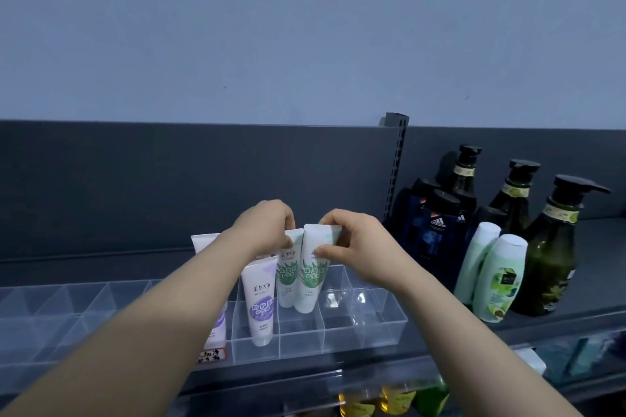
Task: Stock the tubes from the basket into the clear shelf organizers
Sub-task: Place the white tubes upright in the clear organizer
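Now both of our hands are up at the shelf (603, 267), close together but not touching; our left hand (267, 223) pinches the crimped top of the left green tube (287, 269), and our right hand (360, 247) pinches the top of the right green tube (310, 276) between thumb and curled fingers; the two tubes stand cap-down, side by side and touching, in the rear row of the clear organizer (372, 325), though we cannot tell whether they share a compartment; just in front of them a purple tube (261, 310) stands cap-down in a front compartment; beyond the organizer's right end stand dark blue bottles (437, 230), pale green bottles (501, 281) and dark green pump bottles (555, 247).
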